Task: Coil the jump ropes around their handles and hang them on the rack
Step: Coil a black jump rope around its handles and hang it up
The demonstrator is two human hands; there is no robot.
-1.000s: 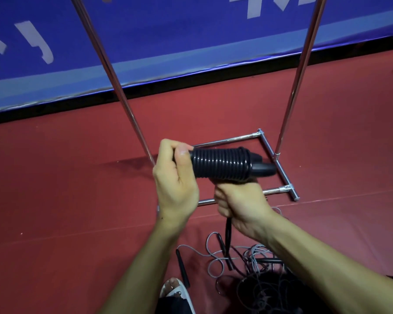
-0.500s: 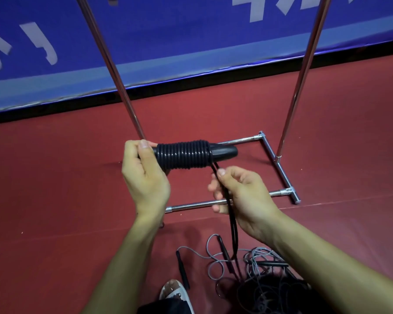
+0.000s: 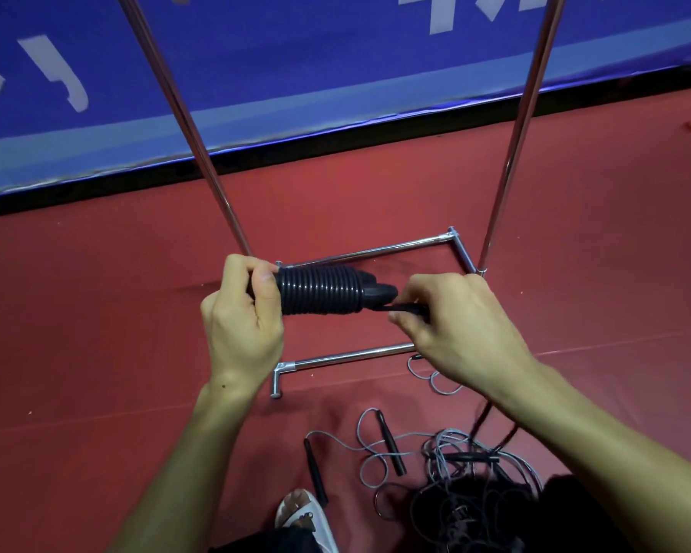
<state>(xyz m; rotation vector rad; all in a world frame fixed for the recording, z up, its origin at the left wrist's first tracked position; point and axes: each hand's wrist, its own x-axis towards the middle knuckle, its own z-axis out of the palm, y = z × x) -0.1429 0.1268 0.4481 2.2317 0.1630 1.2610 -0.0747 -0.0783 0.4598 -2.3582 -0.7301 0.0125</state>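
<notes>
A black jump rope is coiled tightly around its two handles (image 3: 320,291), which lie level in front of me. My left hand (image 3: 242,321) grips the left end of the bundle. The free end of the black rope (image 3: 405,307) runs from the coil's right end into my right hand (image 3: 455,329), which pinches it close to the handle tips. From there the rope trails down under my right forearm toward the floor. Behind my hands stands the chrome rack (image 3: 376,249), its two uprights rising out of view.
Several loose jump ropes (image 3: 455,484), grey and black with black handles, lie tangled on the red floor near my foot in a white sandal (image 3: 302,512). A blue banner wall (image 3: 336,73) runs behind the rack.
My right hand has risen from below the bundle to the handle tips, carrying the rope end up and to the right. The bundle stays in my left hand.
</notes>
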